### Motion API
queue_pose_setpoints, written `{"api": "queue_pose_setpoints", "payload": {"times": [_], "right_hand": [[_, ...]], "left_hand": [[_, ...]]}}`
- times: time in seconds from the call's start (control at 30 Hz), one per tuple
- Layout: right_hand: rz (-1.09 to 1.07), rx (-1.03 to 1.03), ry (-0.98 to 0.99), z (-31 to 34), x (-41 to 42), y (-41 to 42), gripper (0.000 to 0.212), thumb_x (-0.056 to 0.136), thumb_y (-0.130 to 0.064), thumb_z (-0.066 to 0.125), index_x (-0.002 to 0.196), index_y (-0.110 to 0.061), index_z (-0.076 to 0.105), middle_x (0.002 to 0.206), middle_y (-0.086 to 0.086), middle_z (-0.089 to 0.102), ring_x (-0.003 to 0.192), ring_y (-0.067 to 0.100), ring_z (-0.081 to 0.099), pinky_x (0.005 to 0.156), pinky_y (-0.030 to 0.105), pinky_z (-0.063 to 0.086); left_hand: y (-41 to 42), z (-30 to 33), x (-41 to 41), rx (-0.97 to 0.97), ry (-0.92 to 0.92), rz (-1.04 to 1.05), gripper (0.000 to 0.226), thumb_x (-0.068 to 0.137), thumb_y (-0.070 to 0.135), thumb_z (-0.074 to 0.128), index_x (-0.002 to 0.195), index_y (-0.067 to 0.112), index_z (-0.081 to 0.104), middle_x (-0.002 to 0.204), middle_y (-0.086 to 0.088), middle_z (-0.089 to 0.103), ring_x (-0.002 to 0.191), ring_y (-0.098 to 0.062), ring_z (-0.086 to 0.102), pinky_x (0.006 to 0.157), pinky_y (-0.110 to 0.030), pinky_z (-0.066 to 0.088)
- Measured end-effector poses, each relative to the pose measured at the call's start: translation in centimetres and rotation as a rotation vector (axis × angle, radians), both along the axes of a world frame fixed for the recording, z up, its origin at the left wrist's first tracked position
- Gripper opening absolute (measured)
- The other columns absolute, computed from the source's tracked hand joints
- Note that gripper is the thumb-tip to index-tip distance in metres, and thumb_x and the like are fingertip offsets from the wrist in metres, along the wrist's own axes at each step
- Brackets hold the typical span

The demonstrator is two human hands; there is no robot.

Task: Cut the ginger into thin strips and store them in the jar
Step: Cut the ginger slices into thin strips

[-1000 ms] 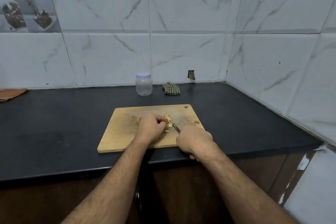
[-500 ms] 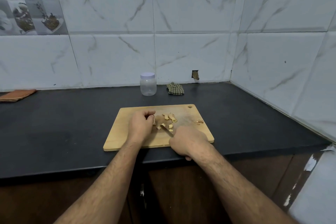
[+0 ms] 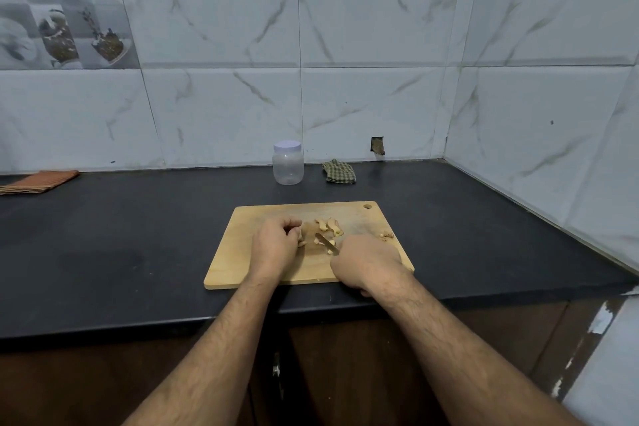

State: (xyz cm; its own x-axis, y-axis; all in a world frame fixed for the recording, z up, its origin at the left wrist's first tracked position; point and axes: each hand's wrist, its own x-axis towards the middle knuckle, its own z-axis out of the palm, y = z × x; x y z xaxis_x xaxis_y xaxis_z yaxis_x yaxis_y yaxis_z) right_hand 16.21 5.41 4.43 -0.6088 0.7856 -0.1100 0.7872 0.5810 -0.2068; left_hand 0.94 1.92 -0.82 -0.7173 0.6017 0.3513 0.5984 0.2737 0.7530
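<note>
On the cutting board (image 3: 242, 252), the left hand (image 3: 275, 245) curls around a ginger piece (image 3: 301, 239) while the right hand (image 3: 366, 263) grips the knife (image 3: 326, 243) beside cut ginger (image 3: 328, 225). The lidded jar (image 3: 288, 162) stands behind on the desk (image 3: 138, 235).

Open room: the black stone surface (image 3: 145, 239) lies bare left and right of the pale wooden cutting board (image 3: 242, 252).
Obstacles behind: clear plastic jar with white lid (image 3: 288, 162), crumpled green checked cloth (image 3: 339, 171), both near the wall.
Far left: folded orange cloth (image 3: 38, 180).
</note>
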Motion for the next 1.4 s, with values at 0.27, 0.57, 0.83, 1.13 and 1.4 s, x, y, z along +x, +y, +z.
{"api": "queue_pose_setpoints", "payload": {"times": [0.27, 0.57, 0.83, 1.13, 1.4], "right_hand": [[-0.067, -0.071, 0.044, 0.4, 1.8, 1.2, 0.017, 0.095, -0.025, 0.044, 0.091, -0.021, 0.060, 0.081, -0.003, 0.069, 0.049, 0.014, 0.063, 0.048, 0.020, 0.043], [-0.142, -0.083, 0.101, -0.4, 3.0, 2.4, 0.018, 0.095, -0.026, 0.044, 0.086, -0.019, 0.058, 0.073, -0.003, 0.068, 0.045, 0.013, 0.061, 0.048, 0.021, 0.042], [-0.133, -0.080, 0.127, -0.9, 2.7, 2.3, 0.019, 0.094, -0.026, 0.045, 0.089, -0.018, 0.061, 0.070, -0.002, 0.070, 0.053, 0.014, 0.068, 0.058, 0.026, 0.054], [-0.068, -0.121, 0.073, -0.2, 3.6, 1.1, 0.032, 0.092, -0.013, 0.043, 0.121, -0.021, 0.053, 0.091, -0.001, 0.065, 0.056, 0.014, 0.062, 0.057, 0.028, 0.046], [0.005, -0.083, 0.142, -0.9, 3.9, -0.4, 0.071, 0.091, -0.008, 0.041, 0.151, -0.044, 0.030, 0.123, 0.000, 0.060, 0.089, 0.019, 0.051, 0.069, 0.032, 0.042]], "left_hand": [[-0.2, -0.1, 0.5, -0.169, 0.201, 0.008, 0.021, 0.090, 0.019, 0.066, 0.110, 0.018, 0.074, 0.107, 0.002, 0.074, 0.101, -0.013, 0.065, 0.088, -0.024, 0.048], [0.4, 1.3, 2.9, -0.280, 0.360, -0.171, 0.036, 0.082, 0.051, 0.071, 0.109, 0.028, 0.074, 0.104, 0.012, 0.070, 0.093, -0.007, 0.062, 0.080, -0.026, 0.051], [1.3, 1.4, 3.1, -0.384, 0.287, -0.201, 0.014, 0.083, 0.037, 0.073, 0.094, 0.028, 0.075, 0.096, 0.012, 0.071, 0.089, -0.008, 0.061, 0.078, -0.026, 0.049], [1.2, 2.2, 2.1, -0.462, 0.158, -0.362, 0.021, 0.087, 0.015, 0.071, 0.106, 0.022, 0.075, 0.108, 0.008, 0.070, 0.099, -0.008, 0.060, 0.086, -0.018, 0.042], [2.1, 1.9, 2.8, -0.410, 0.065, -0.294, 0.004, 0.078, 0.022, 0.081, 0.078, 0.023, 0.076, 0.085, 0.008, 0.074, 0.081, -0.005, 0.061, 0.071, -0.022, 0.042]]}}
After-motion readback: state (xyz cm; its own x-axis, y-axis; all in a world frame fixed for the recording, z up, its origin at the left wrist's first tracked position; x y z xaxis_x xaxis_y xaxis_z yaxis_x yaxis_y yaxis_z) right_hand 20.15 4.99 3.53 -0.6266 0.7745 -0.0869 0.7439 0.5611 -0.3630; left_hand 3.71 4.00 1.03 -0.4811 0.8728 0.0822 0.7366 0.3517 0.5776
